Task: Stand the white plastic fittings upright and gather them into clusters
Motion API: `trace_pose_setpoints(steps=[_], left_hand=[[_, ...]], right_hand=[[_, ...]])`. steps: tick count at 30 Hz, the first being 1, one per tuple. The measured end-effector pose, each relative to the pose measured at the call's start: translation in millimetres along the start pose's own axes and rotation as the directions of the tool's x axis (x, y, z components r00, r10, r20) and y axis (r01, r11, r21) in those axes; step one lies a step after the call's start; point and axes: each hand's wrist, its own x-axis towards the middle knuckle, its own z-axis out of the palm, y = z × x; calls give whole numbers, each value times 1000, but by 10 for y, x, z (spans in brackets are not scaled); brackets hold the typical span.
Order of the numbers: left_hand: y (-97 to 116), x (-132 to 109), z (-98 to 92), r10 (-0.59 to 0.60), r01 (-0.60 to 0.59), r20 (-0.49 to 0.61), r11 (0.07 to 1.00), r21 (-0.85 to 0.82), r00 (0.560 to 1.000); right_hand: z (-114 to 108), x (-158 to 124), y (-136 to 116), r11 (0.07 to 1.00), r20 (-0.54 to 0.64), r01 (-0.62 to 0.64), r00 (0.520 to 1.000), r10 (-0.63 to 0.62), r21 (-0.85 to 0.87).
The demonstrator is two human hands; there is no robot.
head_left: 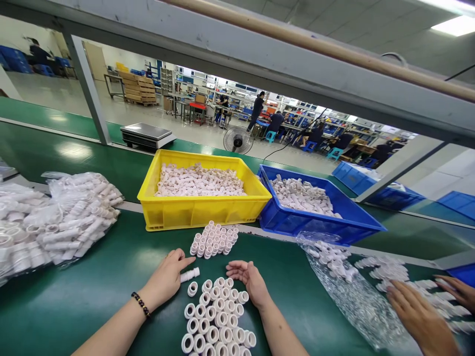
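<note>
My left hand point(166, 274), with a dark beaded bracelet at the wrist, is closed around one end of a white plastic pipe fitting point(190, 275) lying sideways. Its index finger reaches out above the fitting; the other fingers are partly hidden. My right hand point(250, 283) is open, palm turned inward and fingers slightly curved, with nothing in it. Between my forearms stands a large group of upright white fittings point(221, 319), their round openings facing up. Farther forward, a smaller tight cluster of the same fittings point(214, 240) stands below the yellow bin point(200, 212).
Bagged white fittings point(79, 217) lie at left. A blue bin point(315, 225) of fittings stands beside the yellow one. At right, a co-worker's hands point(423, 311) are over more fittings near a clear plastic bag point(349, 296). A scale point(146, 133) sits behind.
</note>
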Motion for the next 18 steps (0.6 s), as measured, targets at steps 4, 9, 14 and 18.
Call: trace_pose_setpoints(steps=[4,9,14,18], left_hand=[[64,-17,-28,23,-24,-30,998,-50,999],[167,-72,-139,46,-39,102,997,-73,994],[161,-99,-154,57,-58,152,998,0,987],[130,-69,-138,11,-17,101,998,61,995]], right_hand=[[1,6,-1,1000,0,3,1000,-3,3],[15,-2,-25,1000,-10,-4,1000,3,-2],[27,-12,-52,1000,-20,-21,1000,21,-9],[33,-11,-61,1000,-25,-21,999,21,2]])
